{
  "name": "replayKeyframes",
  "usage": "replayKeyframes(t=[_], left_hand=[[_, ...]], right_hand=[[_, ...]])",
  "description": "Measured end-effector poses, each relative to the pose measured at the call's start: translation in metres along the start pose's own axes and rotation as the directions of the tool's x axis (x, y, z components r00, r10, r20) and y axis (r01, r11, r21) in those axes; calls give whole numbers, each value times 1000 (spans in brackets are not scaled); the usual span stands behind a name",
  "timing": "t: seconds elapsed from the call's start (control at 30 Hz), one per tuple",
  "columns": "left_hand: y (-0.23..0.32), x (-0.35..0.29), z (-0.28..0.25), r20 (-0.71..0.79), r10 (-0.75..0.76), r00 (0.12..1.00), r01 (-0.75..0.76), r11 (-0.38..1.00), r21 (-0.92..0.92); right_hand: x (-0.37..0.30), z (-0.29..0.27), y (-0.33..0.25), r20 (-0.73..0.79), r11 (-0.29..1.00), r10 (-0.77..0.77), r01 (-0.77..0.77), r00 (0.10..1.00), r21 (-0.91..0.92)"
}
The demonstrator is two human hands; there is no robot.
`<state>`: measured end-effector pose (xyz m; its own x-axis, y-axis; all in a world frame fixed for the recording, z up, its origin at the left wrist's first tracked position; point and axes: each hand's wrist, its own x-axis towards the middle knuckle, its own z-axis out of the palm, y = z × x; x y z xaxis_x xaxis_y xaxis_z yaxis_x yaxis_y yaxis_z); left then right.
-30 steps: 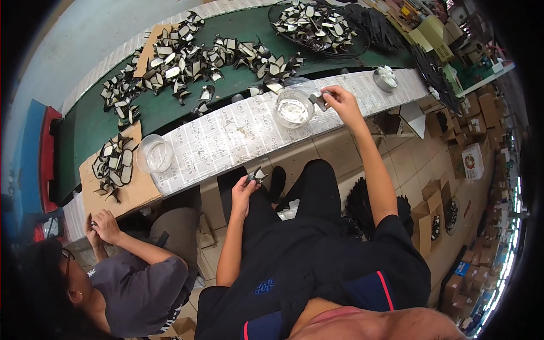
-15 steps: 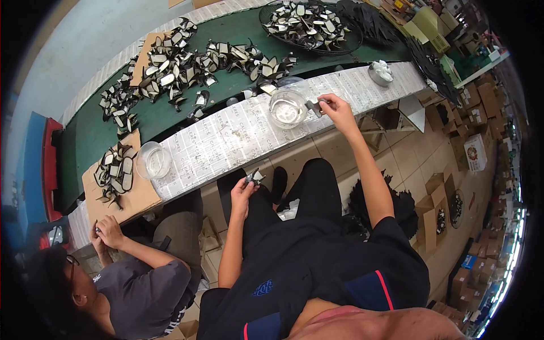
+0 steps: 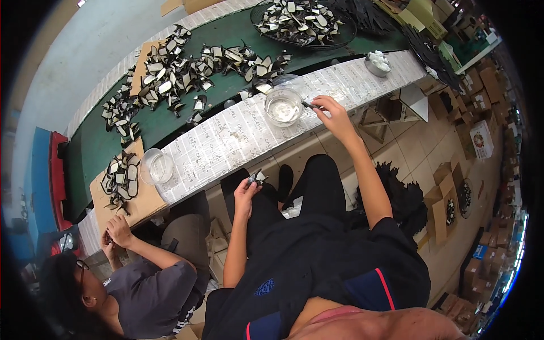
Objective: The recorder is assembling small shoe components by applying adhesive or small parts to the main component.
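Over my lap, my left hand (image 3: 245, 192) is closed on a small black-and-white piece (image 3: 258, 177) with pointed ends, like those heaped on the green belt. At the bench edge, my right hand (image 3: 333, 115) pinches a small dark strip (image 3: 308, 106) between thumb and fingers. The strip's tip points at a clear round bowl (image 3: 270, 117) just to its left. Pale, clear-looking contents sit low in that bowl. Too little of the strip shows to tell its kind.
A green belt (image 3: 221, 85) carries several heaps of black-and-white pieces (image 3: 164, 79) and a full black basket (image 3: 349, 41). A tin of white lumps (image 3: 378, 67) stands right. At left, a co-worker's hands (image 3: 117, 231) work beside cardboard (image 3: 148, 205) and another clear bowl (image 3: 157, 170).
My right hand has shifted slightly left, bringing the dark strip to the bowl's right rim. My left hand still holds its piece. The whole view has shifted a little.
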<state>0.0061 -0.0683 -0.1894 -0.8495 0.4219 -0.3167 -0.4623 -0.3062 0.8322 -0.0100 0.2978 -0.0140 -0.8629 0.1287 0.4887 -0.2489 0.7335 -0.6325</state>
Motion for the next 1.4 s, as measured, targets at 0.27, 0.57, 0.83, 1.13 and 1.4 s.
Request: replayKeyframes(t=[0.27,0.57,0.83,1.13,1.4], left_hand=[[-2,4,0,54,-6,999,-3,985,170],[18,-9,48,161,-86,983,80,996,43],[82,-9,100,311,-10,950,23,999,-38],[112,-35,122,319,52,946,-21,995,-99],[116,-54,124,298,58,953,-35,996,-83]], right_hand=[[-18,-42,-48,-192,993,114,-119,975,-15],[-42,-49,-67,-363,946,274,-182,891,267],[-84,-43,-161,-323,797,418,-172,849,579],[-106,-4,-178,-192,986,-164,163,968,-22],[-114,2,-185,-113,975,-221,221,969,-15]])
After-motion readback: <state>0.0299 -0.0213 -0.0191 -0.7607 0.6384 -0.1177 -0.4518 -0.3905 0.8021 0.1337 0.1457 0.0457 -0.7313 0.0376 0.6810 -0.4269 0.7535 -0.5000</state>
